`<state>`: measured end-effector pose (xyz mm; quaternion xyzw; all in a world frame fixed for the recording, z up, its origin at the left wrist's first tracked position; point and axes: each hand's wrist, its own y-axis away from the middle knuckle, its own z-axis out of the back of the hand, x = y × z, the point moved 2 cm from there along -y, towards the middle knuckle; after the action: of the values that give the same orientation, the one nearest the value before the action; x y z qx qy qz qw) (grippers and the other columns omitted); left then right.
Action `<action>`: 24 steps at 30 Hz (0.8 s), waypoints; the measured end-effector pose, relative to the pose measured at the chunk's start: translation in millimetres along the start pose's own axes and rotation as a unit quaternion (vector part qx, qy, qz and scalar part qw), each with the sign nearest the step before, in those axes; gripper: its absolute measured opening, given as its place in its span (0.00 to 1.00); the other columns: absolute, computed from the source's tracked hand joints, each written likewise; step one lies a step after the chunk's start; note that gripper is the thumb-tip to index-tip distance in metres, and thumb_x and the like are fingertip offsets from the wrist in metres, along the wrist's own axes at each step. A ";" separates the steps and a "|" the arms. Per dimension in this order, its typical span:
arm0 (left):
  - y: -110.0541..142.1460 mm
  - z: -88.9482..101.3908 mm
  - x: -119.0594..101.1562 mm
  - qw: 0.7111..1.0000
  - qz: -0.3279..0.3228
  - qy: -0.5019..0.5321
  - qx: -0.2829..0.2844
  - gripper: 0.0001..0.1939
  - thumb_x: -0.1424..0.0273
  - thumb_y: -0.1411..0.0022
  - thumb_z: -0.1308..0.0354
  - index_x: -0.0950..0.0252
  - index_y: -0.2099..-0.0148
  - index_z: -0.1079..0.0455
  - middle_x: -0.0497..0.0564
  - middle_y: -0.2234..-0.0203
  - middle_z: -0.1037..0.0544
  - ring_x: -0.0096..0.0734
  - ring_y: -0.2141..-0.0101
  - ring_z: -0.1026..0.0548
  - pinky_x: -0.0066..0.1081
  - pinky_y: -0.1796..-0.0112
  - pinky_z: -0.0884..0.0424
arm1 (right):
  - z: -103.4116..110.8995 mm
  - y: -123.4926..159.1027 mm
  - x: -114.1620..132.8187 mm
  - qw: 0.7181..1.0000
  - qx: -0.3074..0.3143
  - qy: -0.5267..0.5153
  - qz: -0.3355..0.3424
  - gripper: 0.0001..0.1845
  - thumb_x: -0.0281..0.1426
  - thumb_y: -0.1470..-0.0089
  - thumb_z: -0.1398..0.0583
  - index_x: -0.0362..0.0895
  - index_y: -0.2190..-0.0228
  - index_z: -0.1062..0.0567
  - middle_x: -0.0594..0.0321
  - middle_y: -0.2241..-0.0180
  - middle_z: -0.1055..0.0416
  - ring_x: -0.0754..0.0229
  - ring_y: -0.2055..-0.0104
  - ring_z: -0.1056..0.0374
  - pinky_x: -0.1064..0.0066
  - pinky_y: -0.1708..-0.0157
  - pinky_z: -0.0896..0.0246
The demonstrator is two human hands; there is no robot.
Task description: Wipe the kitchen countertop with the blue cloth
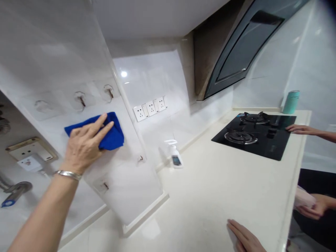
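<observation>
My left hand (85,143) presses a blue cloth (111,134) flat against the white tiled wall (126,182), just below a row of clear stick-on hooks (80,99). A silver bracelet circles that wrist. My right hand (244,238) lies flat on the cream countertop (223,189) near its front edge, holding nothing; only part of it shows at the bottom of the view.
A white spray bottle (175,154) stands on the counter by the wall. A row of wall sockets (151,107) is behind it. A black gas hob (256,134) sits at the right under a range hood (244,49), with a teal cup (291,102) beyond. Another person's hands (301,129) reach in from the right.
</observation>
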<state>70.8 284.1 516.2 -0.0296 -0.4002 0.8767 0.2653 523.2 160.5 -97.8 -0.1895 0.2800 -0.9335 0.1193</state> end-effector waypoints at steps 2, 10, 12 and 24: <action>1.2 6.1 4.9 0.998 -0.004 -0.055 -0.015 0.30 0.57 0.41 0.40 0.62 0.39 0.35 0.50 0.33 0.40 0.48 0.37 0.38 0.58 0.34 0.59 | 1.1 0.6 0.9 1.000 0.005 -0.004 -0.010 0.28 0.32 0.40 0.46 0.45 0.39 0.34 0.55 0.37 0.38 0.50 0.38 0.37 0.59 0.43 0.32; 23.8 -53.0 -33.5 0.985 0.071 -0.133 -0.081 0.47 0.67 0.41 0.40 0.55 0.28 0.63 0.50 0.27 0.61 0.53 0.32 0.54 0.58 0.36 0.57 | 6.8 0.1 3.9 0.999 0.015 -0.033 -0.032 0.27 0.32 0.40 0.47 0.44 0.40 0.32 0.55 0.38 0.36 0.50 0.38 0.37 0.58 0.41 0.35; 38.6 -78.5 -45.3 0.985 0.093 -0.127 -0.071 0.47 0.69 0.42 0.40 0.55 0.28 0.64 0.51 0.27 0.61 0.53 0.32 0.53 0.56 0.35 0.56 | 11.6 -1.9 6.8 0.998 0.020 -0.036 -0.044 0.26 0.33 0.40 0.48 0.44 0.41 0.32 0.55 0.38 0.36 0.50 0.38 0.37 0.58 0.40 0.36; 190.1 -218.7 -71.0 0.962 0.214 -0.172 -0.002 0.43 0.72 0.39 0.47 0.60 0.28 0.67 0.64 0.32 0.44 0.55 0.43 0.32 0.55 0.47 0.39 | 27.6 -10.7 17.3 0.998 0.025 -0.034 -0.041 0.28 0.30 0.40 0.48 0.47 0.38 0.38 0.55 0.37 0.38 0.51 0.37 0.39 0.54 0.41 0.36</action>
<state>105.5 297.0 220.2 0.0359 -0.4260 0.9040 -0.0011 518.0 150.3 -65.5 -0.2298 0.2443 -0.9373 0.0947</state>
